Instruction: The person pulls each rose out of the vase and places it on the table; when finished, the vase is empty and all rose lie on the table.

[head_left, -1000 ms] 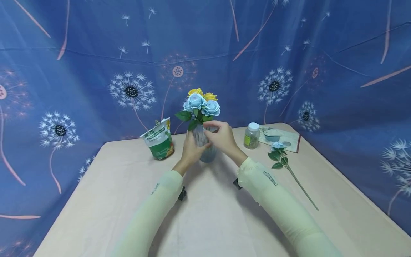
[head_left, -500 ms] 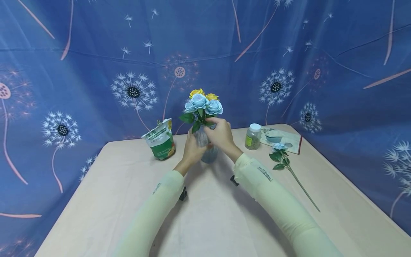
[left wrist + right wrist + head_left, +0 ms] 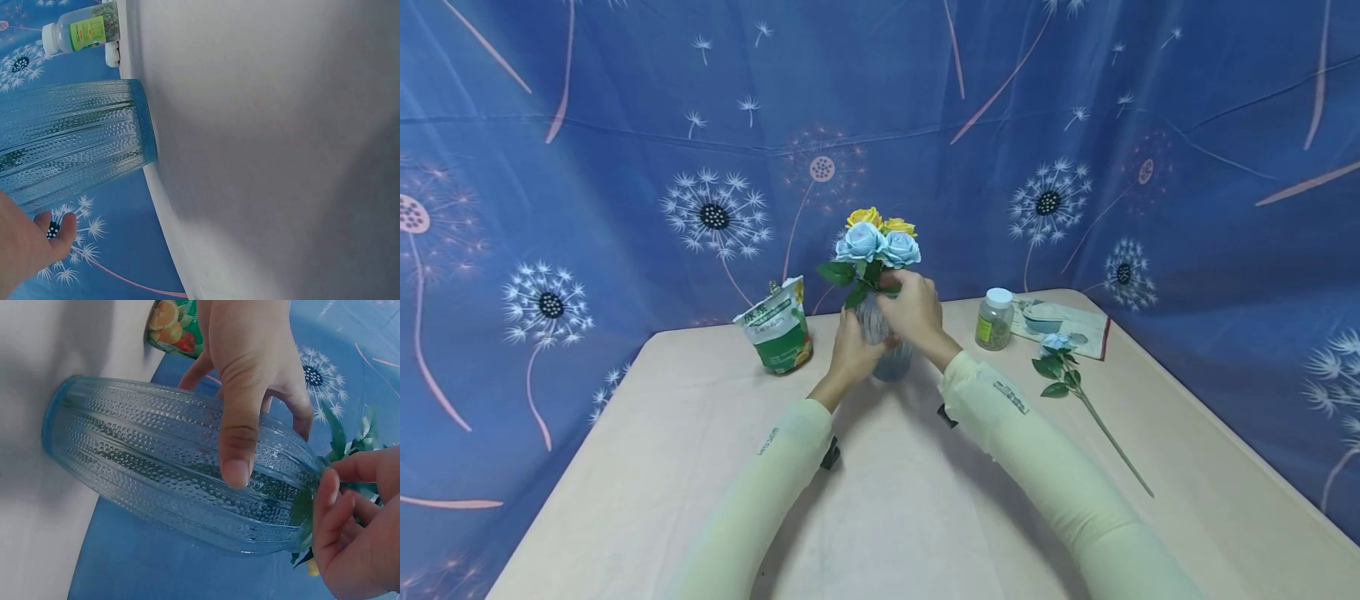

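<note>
A ribbed clear-blue glass vase (image 3: pixel 892 364) stands upright on the table, holding blue roses (image 3: pixel 860 242) and yellow roses (image 3: pixel 865 217). My left hand (image 3: pixel 853 346) grips the vase from the left; the right wrist view shows its thumb across the ribbed side (image 3: pixel 156 450). At the vase's mouth, my right hand (image 3: pixel 916 312) has its fingers curled among the green leaves (image 3: pixel 303 509) and pinches at a rose stem, mostly hidden behind the fingers. The left wrist view shows the vase's lower part (image 3: pixel 75 125) resting on the tabletop.
To the left stands a green-and-white pouch (image 3: pixel 781 337). A white-capped jar (image 3: pixel 995 319) is right of the vase, with a flat printed packet (image 3: pixel 1075 321) behind it. One loose blue rose (image 3: pixel 1057 343) lies on the table (image 3: pixel 700 467). A blue dandelion-print cloth (image 3: pixel 925 183) hangs behind.
My right hand has dipped its fingers further into the leaves at the vase's mouth. The leftmost blue rose has shifted out of sight behind the others. My left hand keeps its grip.
</note>
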Tool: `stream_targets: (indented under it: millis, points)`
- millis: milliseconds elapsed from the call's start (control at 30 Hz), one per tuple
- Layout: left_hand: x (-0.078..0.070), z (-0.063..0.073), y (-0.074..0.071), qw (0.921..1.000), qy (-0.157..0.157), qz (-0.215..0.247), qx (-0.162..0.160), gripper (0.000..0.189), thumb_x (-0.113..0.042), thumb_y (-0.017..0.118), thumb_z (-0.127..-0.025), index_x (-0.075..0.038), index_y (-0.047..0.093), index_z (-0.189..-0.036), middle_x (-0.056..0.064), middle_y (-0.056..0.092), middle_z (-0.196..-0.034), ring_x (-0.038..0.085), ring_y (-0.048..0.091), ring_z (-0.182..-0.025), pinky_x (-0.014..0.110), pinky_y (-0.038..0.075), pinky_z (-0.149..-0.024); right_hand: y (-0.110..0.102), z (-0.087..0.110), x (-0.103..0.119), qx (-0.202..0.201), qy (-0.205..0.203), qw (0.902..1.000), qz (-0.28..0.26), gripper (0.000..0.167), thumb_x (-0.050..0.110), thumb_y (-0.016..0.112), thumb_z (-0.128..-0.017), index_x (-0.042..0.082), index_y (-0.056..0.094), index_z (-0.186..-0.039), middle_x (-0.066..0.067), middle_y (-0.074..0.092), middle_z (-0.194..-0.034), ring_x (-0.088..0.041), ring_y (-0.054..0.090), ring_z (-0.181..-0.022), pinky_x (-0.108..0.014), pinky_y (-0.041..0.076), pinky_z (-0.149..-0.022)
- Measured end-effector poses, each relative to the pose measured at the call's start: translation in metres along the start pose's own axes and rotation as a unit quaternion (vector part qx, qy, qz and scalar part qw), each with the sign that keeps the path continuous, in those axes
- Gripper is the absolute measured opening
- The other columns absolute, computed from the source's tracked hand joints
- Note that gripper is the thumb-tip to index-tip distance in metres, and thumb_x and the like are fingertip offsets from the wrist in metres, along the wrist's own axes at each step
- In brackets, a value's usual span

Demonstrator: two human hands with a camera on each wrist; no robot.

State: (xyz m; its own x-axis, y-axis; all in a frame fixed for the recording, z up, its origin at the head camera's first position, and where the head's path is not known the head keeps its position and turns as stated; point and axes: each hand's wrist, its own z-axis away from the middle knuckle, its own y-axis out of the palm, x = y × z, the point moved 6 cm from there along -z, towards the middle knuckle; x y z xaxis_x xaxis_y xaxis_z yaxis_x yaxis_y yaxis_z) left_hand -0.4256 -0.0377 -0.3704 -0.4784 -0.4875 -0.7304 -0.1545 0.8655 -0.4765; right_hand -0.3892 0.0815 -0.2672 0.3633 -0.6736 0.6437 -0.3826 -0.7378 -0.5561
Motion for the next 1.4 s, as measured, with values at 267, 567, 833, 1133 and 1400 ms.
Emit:
stream_targets:
  millis: [267,567,833,1133,1400]
  points:
    - [-0.002,0.000,-0.001,0.9998,0.017,0.005,-0.011,0.104,-0.038,0.085,-0.078,-0.011,0.019,-0.153,0.015,0.037,-0.147,0.031,0.038,-0.139,0.043,0.032,-0.115,-0.002,-0.004,-0.002,0.008,-0.015,0.9998,-0.012,0.013,0.017,0.072,-0.089,0.011,0.077,-0.100,-0.004,0.075,-0.101,-0.020,0.067,-0.082,-0.038,0.052,-0.065]
    - [-0.003,-0.002,0.000,0.9993,0.030,0.007,-0.019,0.107,-0.039,0.087,-0.075,-0.007,0.020,-0.153,0.018,0.036,-0.149,0.035,0.040,-0.137,0.047,0.035,-0.112,-0.018,-0.007,0.004,-0.017,-0.044,0.9988,-0.016,0.017,0.022,0.069,-0.093,0.013,0.076,-0.107,-0.003,0.076,-0.095,-0.021,0.071,-0.081,-0.040,0.055,-0.067]
    - [-0.003,-0.002,0.000,0.9998,0.015,0.000,-0.011,0.110,-0.042,0.085,-0.077,-0.012,0.016,-0.156,0.016,0.031,-0.154,0.033,0.034,-0.142,0.050,0.032,-0.114,-0.029,-0.007,0.013,-0.020,-0.097,0.9950,-0.010,0.022,0.023,0.064,-0.098,0.009,0.067,-0.114,-0.010,0.076,-0.096,-0.024,0.072,-0.083,-0.043,0.053,-0.065]
    - [-0.001,-0.001,0.001,1.0000,0.003,0.006,-0.003,0.108,-0.048,0.083,-0.077,-0.013,0.016,-0.155,0.014,0.031,-0.154,0.034,0.034,-0.142,0.050,0.032,-0.114,-0.029,-0.011,0.010,0.050,-0.164,0.9844,-0.040,0.016,0.012,0.069,-0.094,0.001,0.073,-0.105,-0.013,0.075,-0.097,-0.024,0.071,-0.082,-0.040,0.057,-0.073]
    - [0.000,-0.002,0.001,1.0000,0.002,0.006,-0.005,0.106,-0.048,0.083,-0.077,-0.016,0.017,-0.154,0.013,0.033,-0.153,0.034,0.036,-0.141,0.052,0.035,-0.112,-0.031,-0.012,0.004,0.045,-0.195,0.9776,-0.067,0.014,0.005,0.072,-0.091,0.003,0.076,-0.104,-0.010,0.076,-0.096,-0.023,0.071,-0.084,-0.039,0.057,-0.076]
